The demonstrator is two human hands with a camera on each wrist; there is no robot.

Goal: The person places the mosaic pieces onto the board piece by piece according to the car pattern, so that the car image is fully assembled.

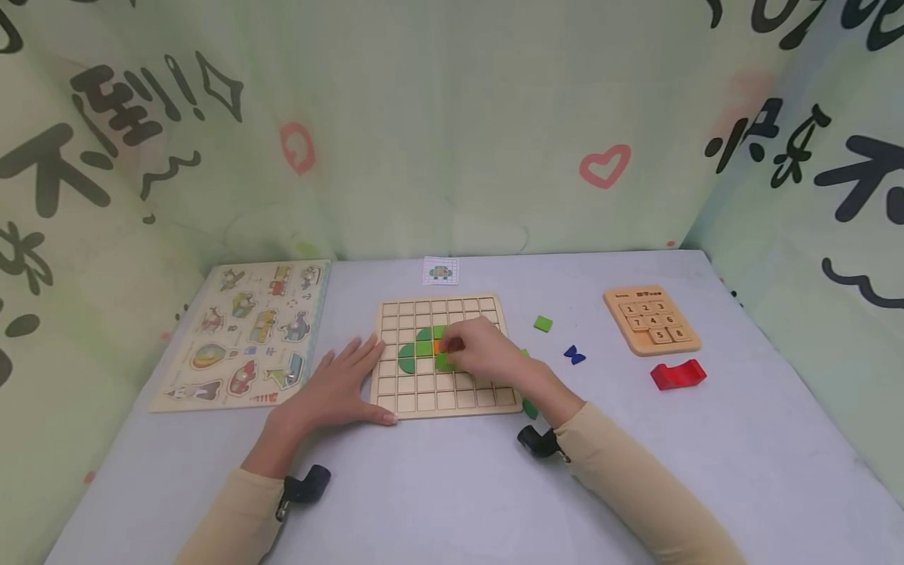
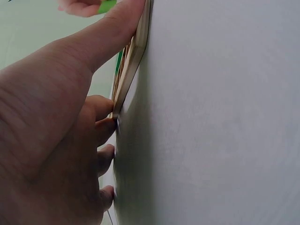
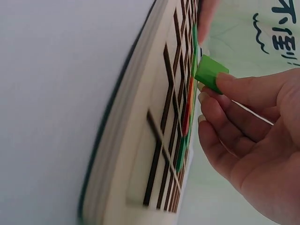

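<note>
Over the middle of the grid board, we see the right hand pinching a green tile at its fingertips, held just above the cells beside the green and orange pieces already seated. Wrist low, fingers curled toward the board. The left hand lies flat on the desk, fingers straight, thumb pressed along the board's left edge.
</note>
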